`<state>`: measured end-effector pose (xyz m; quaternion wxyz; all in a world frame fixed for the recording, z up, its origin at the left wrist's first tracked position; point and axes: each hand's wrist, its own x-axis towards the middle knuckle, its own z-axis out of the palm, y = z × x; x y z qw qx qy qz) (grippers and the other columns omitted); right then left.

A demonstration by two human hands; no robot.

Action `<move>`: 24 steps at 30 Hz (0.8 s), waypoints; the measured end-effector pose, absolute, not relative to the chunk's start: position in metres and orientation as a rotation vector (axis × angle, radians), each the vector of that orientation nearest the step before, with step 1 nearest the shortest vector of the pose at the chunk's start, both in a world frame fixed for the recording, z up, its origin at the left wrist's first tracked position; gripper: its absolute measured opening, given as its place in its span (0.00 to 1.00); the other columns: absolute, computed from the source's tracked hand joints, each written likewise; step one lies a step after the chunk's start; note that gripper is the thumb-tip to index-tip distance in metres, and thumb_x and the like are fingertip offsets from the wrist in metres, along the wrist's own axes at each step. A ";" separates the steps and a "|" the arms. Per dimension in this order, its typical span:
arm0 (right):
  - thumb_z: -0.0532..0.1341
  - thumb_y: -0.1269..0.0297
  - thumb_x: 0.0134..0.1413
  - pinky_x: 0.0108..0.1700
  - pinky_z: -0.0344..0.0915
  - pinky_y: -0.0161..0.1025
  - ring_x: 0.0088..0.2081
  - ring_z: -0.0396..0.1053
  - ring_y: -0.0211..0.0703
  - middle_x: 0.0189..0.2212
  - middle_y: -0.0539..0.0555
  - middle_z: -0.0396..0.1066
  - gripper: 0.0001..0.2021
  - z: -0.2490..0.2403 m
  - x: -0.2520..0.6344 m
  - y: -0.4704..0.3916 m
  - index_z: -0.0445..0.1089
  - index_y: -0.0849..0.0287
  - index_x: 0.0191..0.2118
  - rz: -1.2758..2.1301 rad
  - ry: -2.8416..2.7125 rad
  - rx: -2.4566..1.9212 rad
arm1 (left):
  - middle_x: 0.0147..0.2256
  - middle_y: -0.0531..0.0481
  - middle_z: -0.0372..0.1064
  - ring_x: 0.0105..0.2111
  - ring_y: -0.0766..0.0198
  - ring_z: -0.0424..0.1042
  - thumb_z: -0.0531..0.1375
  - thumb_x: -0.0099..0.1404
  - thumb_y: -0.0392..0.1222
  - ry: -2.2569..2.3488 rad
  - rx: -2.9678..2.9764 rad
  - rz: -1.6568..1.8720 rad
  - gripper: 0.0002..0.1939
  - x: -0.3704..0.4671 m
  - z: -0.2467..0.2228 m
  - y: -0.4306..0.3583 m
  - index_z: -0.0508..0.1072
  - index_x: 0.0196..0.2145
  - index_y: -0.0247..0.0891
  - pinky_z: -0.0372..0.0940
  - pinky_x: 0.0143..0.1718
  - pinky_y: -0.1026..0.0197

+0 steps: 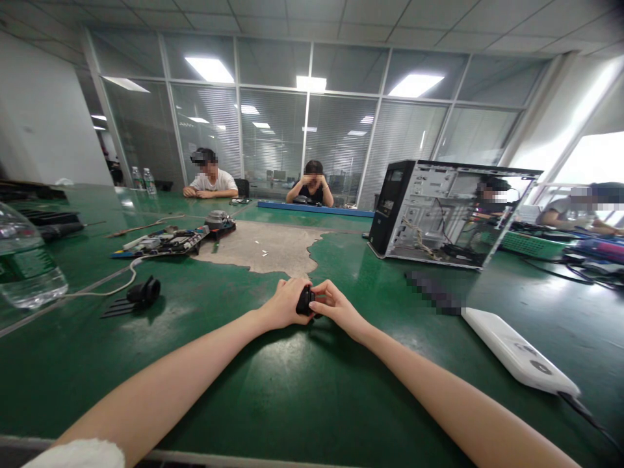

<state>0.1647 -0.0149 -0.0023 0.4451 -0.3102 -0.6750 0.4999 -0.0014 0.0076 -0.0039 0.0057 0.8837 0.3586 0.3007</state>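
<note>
Both my hands meet around a small black object (305,300) above the green table (273,390), near the centre of the head view. My left hand (287,304) wraps round it from the left. From the right, the thumb and fingers of my right hand (336,307) pinch its side. Fingers cover much of the object, so its full shape is hidden. A black fan-shaped part with prongs (142,294) lies to the left of my hands.
An open computer case (390,208) stands at the right, behind a white power bank (521,351) with a cable. Circuit boards (166,240) and a water bottle (29,260) are at the left. People sit across the table and at the far right.
</note>
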 end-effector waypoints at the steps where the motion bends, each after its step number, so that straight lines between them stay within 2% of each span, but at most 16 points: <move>1: 0.62 0.62 0.42 0.36 0.64 0.38 0.34 0.65 0.37 0.35 0.49 0.63 0.14 -0.003 0.165 -0.014 0.58 0.56 0.35 1.241 -1.669 -0.772 | 0.39 0.48 0.63 0.41 0.56 0.62 0.60 0.45 0.47 1.116 2.768 0.943 0.29 -0.001 -0.004 0.007 0.56 0.44 0.38 0.51 0.40 0.56; 6: 0.62 0.63 0.41 0.39 0.64 0.40 0.37 0.65 0.38 0.37 0.51 0.63 0.18 -0.006 0.165 -0.012 0.58 0.56 0.40 1.240 -1.643 -0.840 | 0.40 0.48 0.63 0.41 0.56 0.62 0.60 0.45 0.46 1.107 2.763 0.926 0.28 -0.002 -0.002 0.006 0.57 0.43 0.39 0.51 0.40 0.57; 13: 0.64 0.67 0.39 0.39 0.63 0.39 0.39 0.64 0.40 0.36 0.49 0.64 0.17 -0.001 0.167 -0.015 0.58 0.56 0.36 1.249 -1.694 -0.767 | 0.40 0.48 0.62 0.41 0.55 0.62 0.61 0.43 0.45 1.133 2.751 0.907 0.31 -0.002 -0.003 0.008 0.56 0.44 0.38 0.51 0.41 0.56; 19: 0.61 0.63 0.43 0.36 0.65 0.38 0.35 0.65 0.38 0.34 0.49 0.63 0.12 0.000 0.165 -0.016 0.58 0.56 0.34 1.252 -1.668 -0.777 | 0.40 0.48 0.63 0.41 0.55 0.62 0.60 0.45 0.47 1.149 2.733 0.910 0.29 0.000 -0.003 0.006 0.56 0.44 0.39 0.51 0.41 0.56; 24: 0.62 0.63 0.42 0.38 0.64 0.40 0.35 0.66 0.38 0.35 0.50 0.63 0.15 -0.003 0.165 -0.014 0.58 0.56 0.38 1.246 -1.646 -0.819 | 0.39 0.49 0.63 0.40 0.56 0.62 0.60 0.45 0.47 1.123 2.746 0.917 0.28 -0.001 0.000 0.005 0.57 0.43 0.39 0.51 0.40 0.57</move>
